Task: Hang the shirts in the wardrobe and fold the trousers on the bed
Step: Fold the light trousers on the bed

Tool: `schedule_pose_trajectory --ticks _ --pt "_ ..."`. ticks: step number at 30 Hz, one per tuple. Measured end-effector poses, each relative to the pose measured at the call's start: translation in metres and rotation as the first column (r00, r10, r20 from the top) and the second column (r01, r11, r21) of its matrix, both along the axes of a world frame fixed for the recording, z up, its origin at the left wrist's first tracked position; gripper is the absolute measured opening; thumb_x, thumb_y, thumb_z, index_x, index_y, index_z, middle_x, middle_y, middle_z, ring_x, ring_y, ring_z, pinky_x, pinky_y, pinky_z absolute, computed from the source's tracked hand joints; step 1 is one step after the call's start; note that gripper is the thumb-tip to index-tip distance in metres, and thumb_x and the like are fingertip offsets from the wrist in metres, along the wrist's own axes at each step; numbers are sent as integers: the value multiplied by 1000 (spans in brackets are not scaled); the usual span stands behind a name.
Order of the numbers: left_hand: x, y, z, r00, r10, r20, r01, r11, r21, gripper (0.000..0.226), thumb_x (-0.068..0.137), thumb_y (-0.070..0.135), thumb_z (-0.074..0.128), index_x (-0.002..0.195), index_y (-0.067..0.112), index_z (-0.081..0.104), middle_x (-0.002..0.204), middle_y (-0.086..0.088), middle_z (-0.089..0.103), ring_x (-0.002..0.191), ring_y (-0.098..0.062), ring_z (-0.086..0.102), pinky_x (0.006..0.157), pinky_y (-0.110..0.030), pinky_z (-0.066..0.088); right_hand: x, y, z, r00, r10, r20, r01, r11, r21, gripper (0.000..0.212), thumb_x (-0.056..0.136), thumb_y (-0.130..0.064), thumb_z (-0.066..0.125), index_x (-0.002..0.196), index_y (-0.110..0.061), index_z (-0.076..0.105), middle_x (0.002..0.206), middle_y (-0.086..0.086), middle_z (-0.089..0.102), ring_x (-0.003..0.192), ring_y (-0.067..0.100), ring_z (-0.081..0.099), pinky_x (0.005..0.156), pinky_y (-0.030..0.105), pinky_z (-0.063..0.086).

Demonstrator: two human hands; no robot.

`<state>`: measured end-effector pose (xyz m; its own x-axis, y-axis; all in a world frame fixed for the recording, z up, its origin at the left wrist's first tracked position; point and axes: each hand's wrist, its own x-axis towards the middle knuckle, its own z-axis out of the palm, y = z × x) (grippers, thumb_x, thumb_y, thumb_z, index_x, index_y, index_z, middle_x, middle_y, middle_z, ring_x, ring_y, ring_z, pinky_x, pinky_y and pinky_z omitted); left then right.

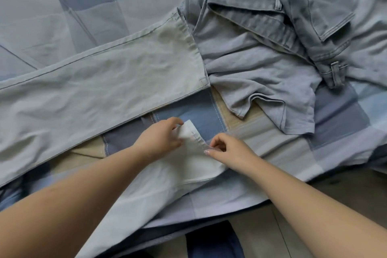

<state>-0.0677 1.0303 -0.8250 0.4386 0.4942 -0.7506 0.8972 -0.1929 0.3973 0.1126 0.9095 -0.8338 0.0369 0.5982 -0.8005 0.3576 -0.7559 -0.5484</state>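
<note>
pale cotton trousers (94,81), creased, lie across checked bedding (335,153); left hand (161,138) and right hand (228,151) pinch the near leg's stitched hem (195,135).

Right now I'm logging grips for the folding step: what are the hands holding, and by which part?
Both hands pinch the pale trousers at the near leg's hem: left hand on one corner, right hand on the other.

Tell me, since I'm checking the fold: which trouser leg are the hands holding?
The near leg: both hands pinch its hem. The far leg lies flat, untouched.
</note>
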Motion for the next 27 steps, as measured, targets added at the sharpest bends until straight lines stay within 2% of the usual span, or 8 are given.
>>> schedule_pose_trajectory --ticks 5,9,12,14,17,21,24,27 --pt "-4 -18 13 987 30 156 -80 942 325 35 85 26 67 118 19 58 118 -3 55 112 -25 50 87 -32 40 1 -17 -1 966 197 169 -201 979 8 28 81 -29 70 104 -24 54 106 -7 58 101 14 57 85 31 46" --pt "-14 -80 28 975 -58 213 35 993 112 39 86 29 65 124 20 56 122 0 57 114 -21 52 95 -30 39 -8 -21 6 966 227 121 -219 973 -76 71 75 -29 74 137 -25 38 123 -3 57 108 18 58 89 33 47" --pt "-18 -116 32 975 -145 169 139 989 46 57 85 35 64 138 24 44 136 2 50 125 -19 45 103 -36 35 -16 -21 13 967 239 90 -238 971 -20 87 80 -22 67 149 -36 16 128 -5 57 96 10 60 73 22 46" --pt "-17 -127 39 987 -77 143 61 992 111 60 85 34 63 140 29 40 138 6 49 126 -18 45 102 -37 34 -20 -24 21 984 175 28 -176 983 56 84 83 -14 58 147 -46 14 127 -14 54 88 1 57 63 13 39" --pt "-12 -129 54 979 -14 201 -34 972 231 45 84 22 57 128 32 54 125 10 59 115 -19 50 93 -36 33 -21 -25 32 996 71 -58 -61 987 150 76 85 -6 49 138 -55 28 125 -19 53 88 3 58 59 15 43" --pt "-10 -117 77 932 117 342 -203 952 229 35 83 7 51 111 23 66 105 2 68 103 -25 55 88 -40 38 -21 -21 49 973 -134 -187 155 982 103 53 92 2 34 105 -40 63 117 -1 63 69 4 64 59 24 56" --pt "-10 -102 92 832 236 503 -322 942 92 27 89 3 51 110 12 65 103 -5 69 97 -27 60 81 -35 44 -15 -18 50 989 137 50 -145 967 211 50 85 10 42 114 -24 64 122 7 60 103 15 58 92 26 44" --pt "-11 -87 106 801 206 563 -298 952 76 19 91 6 52 106 8 65 93 -4 68 87 -25 60 75 -34 45 -18 -15 42 931 295 214 -346 899 270 38 80 5 61 117 -7 62 128 18 53 120 28 48 97 26 38"
